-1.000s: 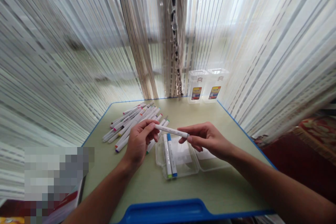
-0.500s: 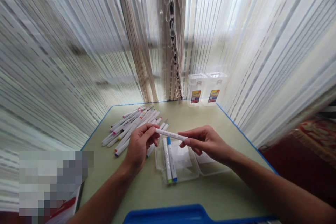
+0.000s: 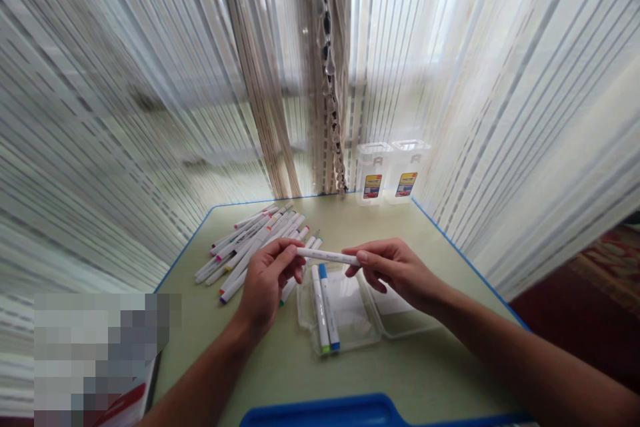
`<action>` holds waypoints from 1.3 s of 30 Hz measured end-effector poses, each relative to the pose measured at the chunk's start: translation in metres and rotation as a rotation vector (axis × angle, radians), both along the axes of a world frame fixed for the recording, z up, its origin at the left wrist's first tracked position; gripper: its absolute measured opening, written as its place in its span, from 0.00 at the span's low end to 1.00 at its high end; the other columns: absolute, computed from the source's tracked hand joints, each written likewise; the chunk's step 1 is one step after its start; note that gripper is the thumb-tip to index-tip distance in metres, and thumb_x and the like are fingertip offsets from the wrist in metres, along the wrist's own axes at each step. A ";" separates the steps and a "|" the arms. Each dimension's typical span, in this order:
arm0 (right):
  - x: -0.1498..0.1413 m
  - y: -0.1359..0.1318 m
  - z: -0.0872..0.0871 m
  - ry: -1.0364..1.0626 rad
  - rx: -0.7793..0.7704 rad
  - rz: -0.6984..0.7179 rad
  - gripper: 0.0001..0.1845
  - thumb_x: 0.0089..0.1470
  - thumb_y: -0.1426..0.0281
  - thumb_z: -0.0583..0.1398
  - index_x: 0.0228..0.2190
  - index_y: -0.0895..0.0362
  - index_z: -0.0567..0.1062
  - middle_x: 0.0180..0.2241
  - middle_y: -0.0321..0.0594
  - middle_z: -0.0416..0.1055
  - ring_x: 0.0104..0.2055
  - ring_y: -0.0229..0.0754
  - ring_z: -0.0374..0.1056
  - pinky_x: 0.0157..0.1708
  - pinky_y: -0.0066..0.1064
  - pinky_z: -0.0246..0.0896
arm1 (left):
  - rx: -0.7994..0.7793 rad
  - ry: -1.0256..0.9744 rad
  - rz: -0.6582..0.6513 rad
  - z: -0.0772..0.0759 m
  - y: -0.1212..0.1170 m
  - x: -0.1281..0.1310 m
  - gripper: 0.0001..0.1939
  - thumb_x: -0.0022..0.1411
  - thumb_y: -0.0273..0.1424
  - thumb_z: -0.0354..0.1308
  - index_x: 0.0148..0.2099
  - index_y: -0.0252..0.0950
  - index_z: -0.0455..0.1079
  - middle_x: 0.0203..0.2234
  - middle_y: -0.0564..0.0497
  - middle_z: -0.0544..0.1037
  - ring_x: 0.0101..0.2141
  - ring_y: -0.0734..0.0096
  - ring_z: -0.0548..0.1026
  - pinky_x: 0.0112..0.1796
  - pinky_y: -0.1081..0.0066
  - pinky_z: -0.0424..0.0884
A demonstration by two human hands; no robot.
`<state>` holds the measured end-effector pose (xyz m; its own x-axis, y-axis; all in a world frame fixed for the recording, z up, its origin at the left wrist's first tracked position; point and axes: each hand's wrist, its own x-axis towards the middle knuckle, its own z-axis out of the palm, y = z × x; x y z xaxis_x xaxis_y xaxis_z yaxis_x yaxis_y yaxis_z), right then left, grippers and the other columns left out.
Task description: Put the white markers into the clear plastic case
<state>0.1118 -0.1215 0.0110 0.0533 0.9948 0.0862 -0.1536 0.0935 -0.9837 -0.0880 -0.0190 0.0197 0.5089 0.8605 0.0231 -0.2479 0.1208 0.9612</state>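
1. At my far left on the table (image 3: pixel 280 380), I see a loose pile of markers (image 3: pixel 247 243), white with coloured ends.
2. My left hand (image 3: pixel 267 277) is closed narrowly, thumb and fingers pinching the left end of a white pen (image 3: pixel 327 255).
3. The pen is up in the air between my hands, above the far part of the open case (image 3: pixel 353 340). Its long axis runs across my view, almost level, with the right end a little lower.
4. The clear case lies open on the table. Its left half holds a green-ended marker (image 3: pixel 320 310) and a blue-ended marker (image 3: pixel 329 307), side by side and pointing away from me.
5. My right hand (image 3: pixel 395 270) pinches the pen's right end between thumb and fingers, over the case's right half.
6. Two clear boxes (image 3: pixel 373 170) stand upright at the table's far edge, each with a yellow-topped label; I cannot make out any contents.
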 end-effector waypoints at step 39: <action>0.004 0.009 -0.001 0.028 -0.007 -0.299 0.18 0.53 0.58 0.63 0.34 0.63 0.76 0.28 0.43 0.77 0.13 0.27 0.55 0.12 0.23 0.45 | 0.212 0.061 -0.199 0.000 -0.006 -0.004 0.17 0.61 0.33 0.59 0.50 0.31 0.74 0.32 0.42 0.80 0.21 0.78 0.70 0.27 0.73 0.66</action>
